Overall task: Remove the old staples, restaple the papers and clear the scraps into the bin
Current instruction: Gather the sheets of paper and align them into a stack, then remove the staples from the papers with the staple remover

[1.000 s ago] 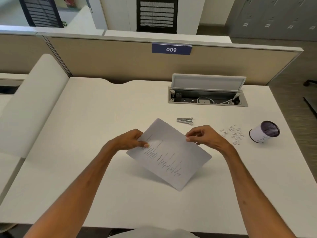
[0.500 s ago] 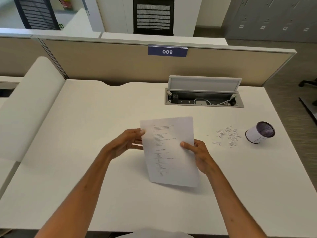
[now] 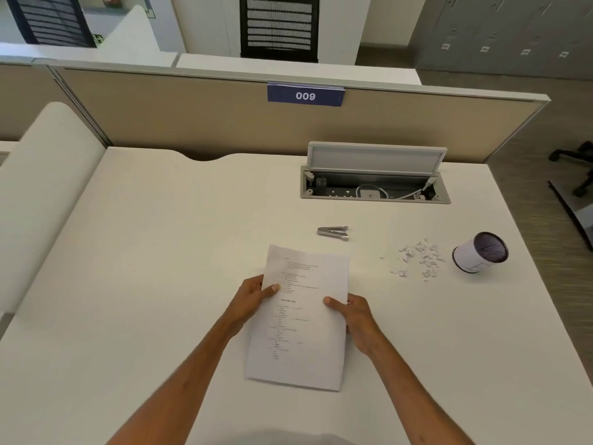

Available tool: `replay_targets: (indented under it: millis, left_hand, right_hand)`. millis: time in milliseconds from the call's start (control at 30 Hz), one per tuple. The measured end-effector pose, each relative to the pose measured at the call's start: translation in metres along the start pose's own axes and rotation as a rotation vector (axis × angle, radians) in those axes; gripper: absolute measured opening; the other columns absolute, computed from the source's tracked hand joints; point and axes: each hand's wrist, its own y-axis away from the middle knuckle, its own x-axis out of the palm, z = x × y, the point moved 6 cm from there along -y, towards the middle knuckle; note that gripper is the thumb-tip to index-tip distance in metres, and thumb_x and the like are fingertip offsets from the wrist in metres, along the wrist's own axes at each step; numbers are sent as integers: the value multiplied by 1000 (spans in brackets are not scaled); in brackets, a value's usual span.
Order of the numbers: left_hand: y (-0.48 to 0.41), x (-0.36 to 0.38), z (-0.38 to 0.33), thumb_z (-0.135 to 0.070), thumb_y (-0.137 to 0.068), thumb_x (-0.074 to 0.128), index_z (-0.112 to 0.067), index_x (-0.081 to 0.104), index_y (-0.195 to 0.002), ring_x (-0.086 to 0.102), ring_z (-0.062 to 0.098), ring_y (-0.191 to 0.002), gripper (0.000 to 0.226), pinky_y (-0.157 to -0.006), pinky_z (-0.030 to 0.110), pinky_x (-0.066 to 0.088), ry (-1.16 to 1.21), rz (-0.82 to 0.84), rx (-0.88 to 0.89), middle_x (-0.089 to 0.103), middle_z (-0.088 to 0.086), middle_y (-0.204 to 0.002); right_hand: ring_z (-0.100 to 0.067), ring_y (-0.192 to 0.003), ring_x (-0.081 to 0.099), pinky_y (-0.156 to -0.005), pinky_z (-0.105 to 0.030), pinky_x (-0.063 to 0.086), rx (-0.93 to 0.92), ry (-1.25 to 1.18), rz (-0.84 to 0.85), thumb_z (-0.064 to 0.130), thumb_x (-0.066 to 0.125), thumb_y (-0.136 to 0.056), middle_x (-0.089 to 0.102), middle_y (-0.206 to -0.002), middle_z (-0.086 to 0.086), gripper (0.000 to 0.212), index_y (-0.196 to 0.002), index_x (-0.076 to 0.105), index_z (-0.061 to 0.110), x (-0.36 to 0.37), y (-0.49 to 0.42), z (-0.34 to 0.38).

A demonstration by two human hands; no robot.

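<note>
A stack of printed white papers (image 3: 305, 319) is upright in portrait position over the desk in front of me. My left hand (image 3: 253, 300) grips its left edge with the thumb on top. My right hand (image 3: 353, 319) grips its right edge the same way. A small metal stapler (image 3: 333, 232) lies on the desk just beyond the papers' top edge, apart from both hands. A scatter of small white paper scraps (image 3: 418, 258) lies to the right. Beside them, a small round bin (image 3: 479, 253) lies tipped on its side, its dark mouth facing me.
An open cable tray (image 3: 373, 187) with its lid raised and cords inside is set into the white desk (image 3: 144, 252) at the back. A beige partition (image 3: 192, 117) with a blue "009" label closes the far edge. The desk's right edge drops to the floor.
The papers turned from a slanted position to straight portrait and came down closer to me. My right hand slid from the top edge to the right edge. The stapler is uncovered again.
</note>
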Motion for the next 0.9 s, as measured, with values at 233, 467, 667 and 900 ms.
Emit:
replay_targets:
  millis: [233,467,667,900]
  left_hand:
    - [-16,-3,17,-26,-111,67,-9,75,-131,82,37,-110,28,-94,50,68,3,-6,-58,84,12,-123]
    - [-29,-3,25,-23,-111,66,-6,75,-132,82,38,-111,28,-93,49,68,24,1,-105,84,13,-123]
    - [-33,-1,25,-25,-112,65,-7,75,-132,82,37,-109,29,-90,48,68,32,-1,-120,84,12,-122]
    - [-30,-4,25,-27,-111,67,-8,76,-131,83,37,-109,29,-91,49,69,46,-7,-149,84,12,-121]
  right_hand:
    - [-22,-68,74,-66,-33,60,-221,866,-413,51,73,-94,75,-68,7,36,-77,72,19,-42,-36,52]
    - [-28,-123,59,-88,-45,59,-684,1157,-447,5,75,-89,60,-137,-7,54,-142,63,15,-17,-98,125]
    - [-33,-132,55,-104,-47,50,-613,1424,-282,3,79,-84,56,-147,-12,63,-143,63,15,3,-149,141]
    - [-29,-105,60,-70,-37,50,-569,1389,-302,4,71,-93,61,-115,-10,23,-115,70,9,1,-154,148]
